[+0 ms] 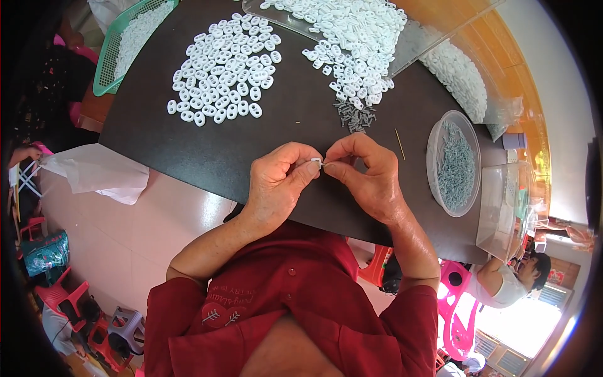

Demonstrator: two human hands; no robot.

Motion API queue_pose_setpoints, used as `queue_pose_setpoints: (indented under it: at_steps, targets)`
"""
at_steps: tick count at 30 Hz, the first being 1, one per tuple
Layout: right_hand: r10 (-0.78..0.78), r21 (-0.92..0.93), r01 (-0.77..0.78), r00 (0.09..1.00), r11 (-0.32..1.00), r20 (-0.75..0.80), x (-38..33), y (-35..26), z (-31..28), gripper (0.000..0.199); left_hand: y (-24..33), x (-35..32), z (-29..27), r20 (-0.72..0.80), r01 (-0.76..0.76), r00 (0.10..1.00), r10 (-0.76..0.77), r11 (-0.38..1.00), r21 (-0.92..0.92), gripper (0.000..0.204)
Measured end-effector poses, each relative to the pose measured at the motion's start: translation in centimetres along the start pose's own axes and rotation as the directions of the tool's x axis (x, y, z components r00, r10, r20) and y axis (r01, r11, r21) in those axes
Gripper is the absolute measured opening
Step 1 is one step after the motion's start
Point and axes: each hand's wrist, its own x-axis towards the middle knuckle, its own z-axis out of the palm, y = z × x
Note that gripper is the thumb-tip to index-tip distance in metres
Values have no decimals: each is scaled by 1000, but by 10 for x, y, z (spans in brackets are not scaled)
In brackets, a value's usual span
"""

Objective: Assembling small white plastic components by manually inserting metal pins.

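Observation:
My left hand (279, 182) pinches a small white plastic piece (316, 161) between thumb and forefinger above the table's near part. Against that piece, my right hand (372, 179) closes its thumb and forefinger; what lies in its pinch is too small to make out. Beyond the hands, a group of small dark grey plastic bits (356, 117) lies below a loose spread of white plastic pieces (361, 75). To the left, many white oval pieces with two holes (223, 72) lie flat in a patch. A thin brass-coloured rod (400, 144) rests right of my right hand.
Dark table (188, 151). A round transparent tub (432, 166) of small bluish metal parts stands at right, beside a transparent bin (493, 220). Tipped transparent containers (433, 38) of white pieces fill the back. A green basket (102, 69) sits far left; a person (502, 283) is behind right.

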Motion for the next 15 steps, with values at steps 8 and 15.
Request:
queue_pose_setpoints:
  at_steps: [8, 15]
  targets:
    - [3, -8, -3, 1000, 1000, -1, 1, -2, 0, 13, -3, 2, 4, -61, -114, 991, 120, 989, 95, 4]
    - [73, 79, -68, 996, 995, -58, 3, -4, 11, 12, -4, 4, 6, -60, -359, 896, 439, 798, 485, 5]
